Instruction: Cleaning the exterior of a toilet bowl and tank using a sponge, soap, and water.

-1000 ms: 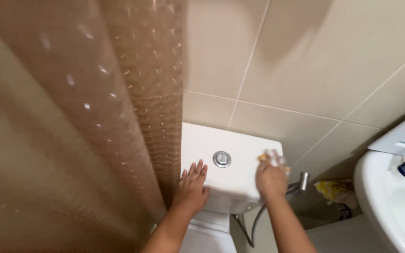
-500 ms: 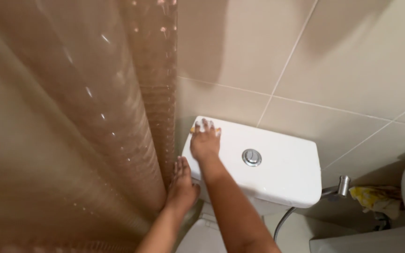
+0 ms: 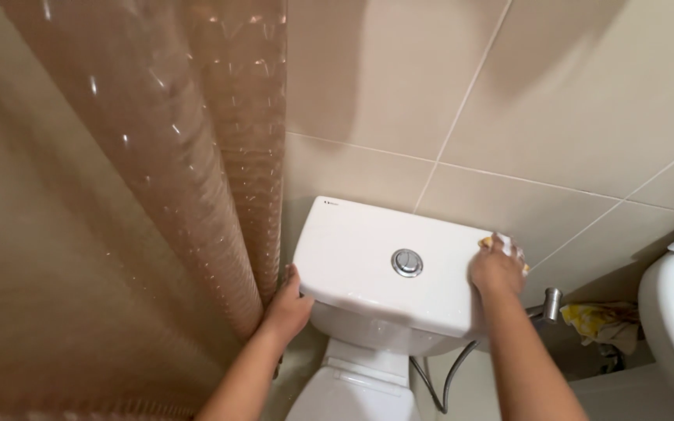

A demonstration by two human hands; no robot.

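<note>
The right hand (image 3: 496, 270) lies palm-down on the far right corner of the white cistern lid (image 3: 368, 261), fingers curled over a small yellow sponge (image 3: 487, 243) that peeks out past the fingertips, together with a bit of white foam or cloth at the lid's edge; the hand presses the sponge against the lid. The left hand (image 3: 288, 306) sits at the left front edge of the cistern, fingers bent and pressed together against its side, the thumb up on the lid's rim, right where the brown shower curtain (image 3: 142, 210) hangs; whether it grips the curtain's edge or only pushes it aside cannot be told. A round chrome flush button (image 3: 406, 263) sits in the middle of the lid, between the 2 hands and touched by neither. Below the cistern the white toilet seat cover (image 3: 352, 394) shows between the forearms. To the right, a chrome spray handle (image 3: 551, 302) and its grey hose (image 3: 445, 386) hang beside the cistern, a crumpled yellow cloth (image 3: 602, 321) lies near the wall, and the rim of a white washbasin (image 3: 672, 335) enters at the edge. Beige wall tiles (image 3: 524, 101) rise behind
</note>
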